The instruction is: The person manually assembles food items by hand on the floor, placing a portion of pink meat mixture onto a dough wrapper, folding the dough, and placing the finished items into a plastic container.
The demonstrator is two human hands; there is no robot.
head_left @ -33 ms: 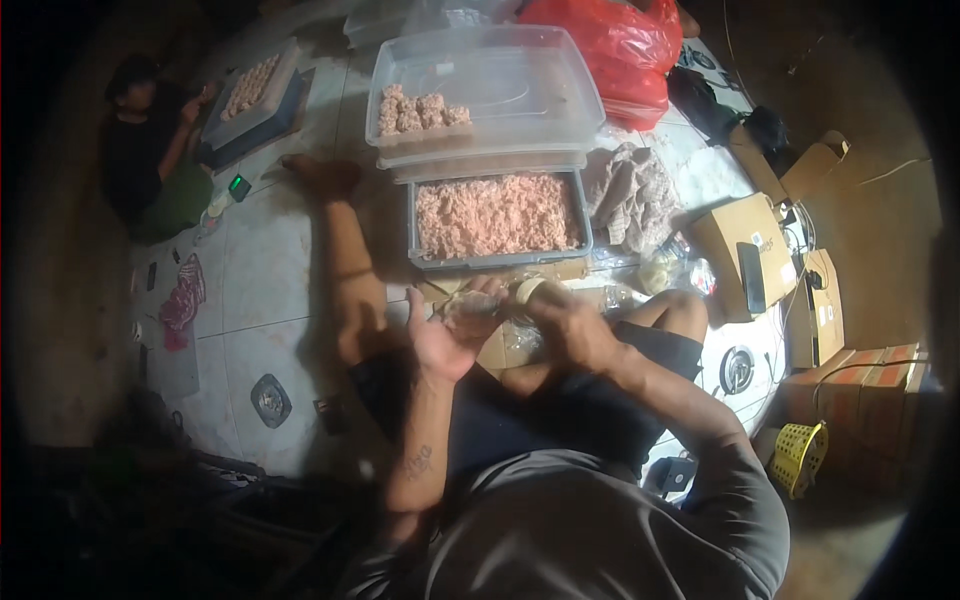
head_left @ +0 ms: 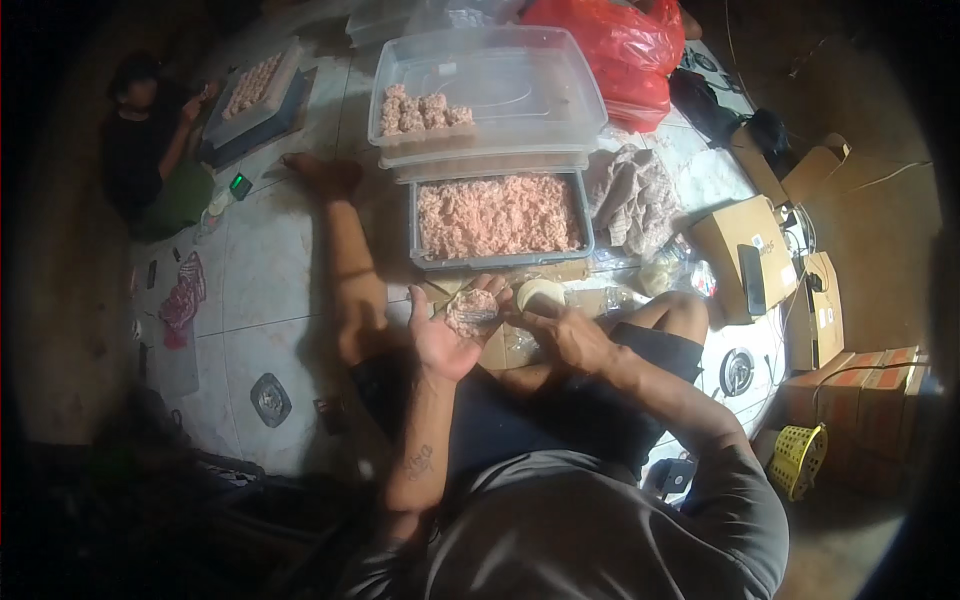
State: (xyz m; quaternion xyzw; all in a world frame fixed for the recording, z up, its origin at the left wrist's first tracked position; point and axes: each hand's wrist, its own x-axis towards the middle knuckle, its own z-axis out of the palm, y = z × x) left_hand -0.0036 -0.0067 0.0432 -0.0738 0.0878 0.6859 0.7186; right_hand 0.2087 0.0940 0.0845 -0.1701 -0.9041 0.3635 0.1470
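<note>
On my left hand [head_left: 446, 345], turned palm up with its fingers stretched out, lies a flat pinkish lump of minced mixture [head_left: 467, 312]. A grey streak crosses the lump; I cannot make out what it is. My right hand [head_left: 578, 338] is closed beside it, on a pale, round, cream-coloured thing [head_left: 541, 292] whose kind is unclear. Just beyond both hands stands a grey-rimmed tub [head_left: 470, 263] filled with loose pink minced mixture [head_left: 500, 215]. Behind it, a clear plastic box [head_left: 530, 90] holds several shaped lumps [head_left: 425, 112] at its left.
A crumpled cloth [head_left: 638, 200] and a red plastic bag [head_left: 625, 55] lie right of the boxes. Cardboard boxes [head_left: 730, 250] and a yellow basket [head_left: 798, 460] stand farther right. At the far left another person [head_left: 150, 150] sits by a tray of lumps [head_left: 253, 85].
The minced lump on my left palm shows more plainly, where a thin, shiny round shape showed before. The pale round thing at my right hand has tilted, showing its broad face.
</note>
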